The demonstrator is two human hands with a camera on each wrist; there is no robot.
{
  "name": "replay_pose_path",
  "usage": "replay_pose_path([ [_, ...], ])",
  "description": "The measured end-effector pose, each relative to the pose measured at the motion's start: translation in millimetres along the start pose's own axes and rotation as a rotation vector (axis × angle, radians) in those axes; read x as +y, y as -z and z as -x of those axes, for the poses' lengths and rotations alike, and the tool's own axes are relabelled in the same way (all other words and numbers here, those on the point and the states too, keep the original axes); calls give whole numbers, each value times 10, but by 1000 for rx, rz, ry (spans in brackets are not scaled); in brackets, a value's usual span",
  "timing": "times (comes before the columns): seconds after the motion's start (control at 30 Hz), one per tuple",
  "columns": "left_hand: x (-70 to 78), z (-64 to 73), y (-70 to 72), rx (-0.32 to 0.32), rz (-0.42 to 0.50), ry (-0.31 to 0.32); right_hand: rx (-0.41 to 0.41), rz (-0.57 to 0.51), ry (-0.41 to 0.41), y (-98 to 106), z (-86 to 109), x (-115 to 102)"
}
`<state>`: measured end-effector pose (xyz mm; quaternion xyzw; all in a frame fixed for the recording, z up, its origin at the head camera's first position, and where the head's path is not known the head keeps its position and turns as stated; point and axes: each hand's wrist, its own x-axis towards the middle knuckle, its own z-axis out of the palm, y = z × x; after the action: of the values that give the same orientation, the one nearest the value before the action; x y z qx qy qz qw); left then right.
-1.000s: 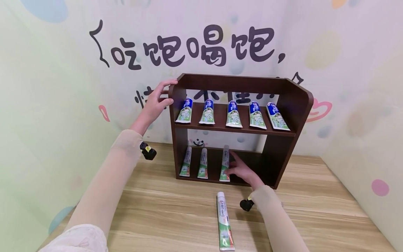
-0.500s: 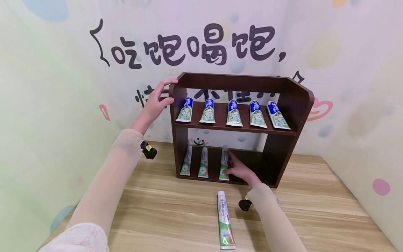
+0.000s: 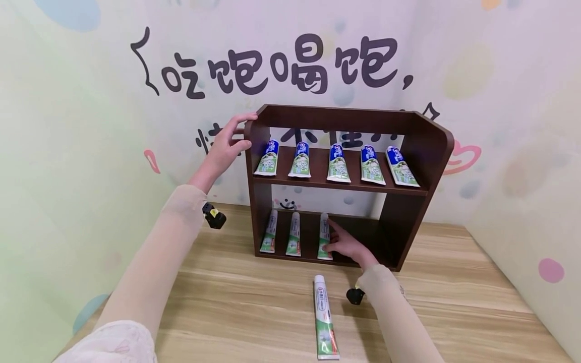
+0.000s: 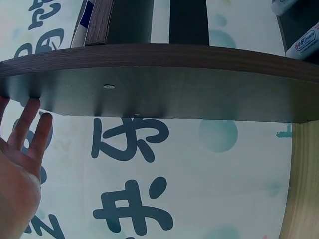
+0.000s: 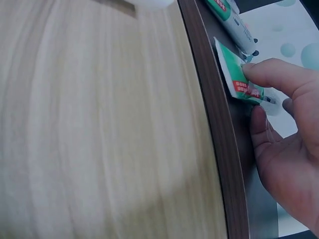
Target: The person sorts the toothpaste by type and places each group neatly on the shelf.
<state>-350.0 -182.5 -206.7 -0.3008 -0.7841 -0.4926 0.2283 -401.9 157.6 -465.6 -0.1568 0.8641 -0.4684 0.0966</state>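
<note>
A dark brown two-tier shelf [image 3: 336, 186] stands on the table. My left hand [image 3: 223, 148] rests on the upper edge of its left side panel; in the left wrist view the fingers [image 4: 39, 137] reach straight to that panel. On the lower tier, my right hand [image 3: 348, 245] pinches a white-and-green toothpaste tube [image 3: 324, 239] between thumb and fingers; the right wrist view shows the thumb on its green tail end [image 5: 233, 69]. Two matching toothpaste tubes [image 3: 293, 237] lie to its left. Another toothpaste tube [image 3: 323, 312] lies on the table before the shelf, cap towards it.
Several blue-and-green toothpaste tubes [image 3: 338, 166] lie in a row on the upper tier, caps to the back. The wood-grain table [image 3: 236, 302] meets a printed wall [image 3: 290, 30] behind the shelf. Dark brown floor of the lower tier shows to the right of my right hand.
The tube in my right hand has shifted slightly on the lower tier, its cap end now a little lower. My left hand keeps its place on the side panel.
</note>
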Motion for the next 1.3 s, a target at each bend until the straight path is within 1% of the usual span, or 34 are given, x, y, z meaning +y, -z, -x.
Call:
replay_pose_path([
  [0.13, 0, 5, 7, 4, 2, -13, -2, 16, -4, -1, 11, 6],
  [0.4, 7, 5, -1, 0, -9, -13, -24, 13, 36, 30, 38, 20],
  [0.8, -2, 1, -2, -1, -10, -15, -2, -2, 33, 11, 43, 37],
  [1.0, 2, 1, -4, -1, -7, -18, 4, -35, 22, 11, 63, 9],
  [1.3, -14, -2, -1, -1, -8, -18, 22, -39, 27, -7, 64, 24],
])
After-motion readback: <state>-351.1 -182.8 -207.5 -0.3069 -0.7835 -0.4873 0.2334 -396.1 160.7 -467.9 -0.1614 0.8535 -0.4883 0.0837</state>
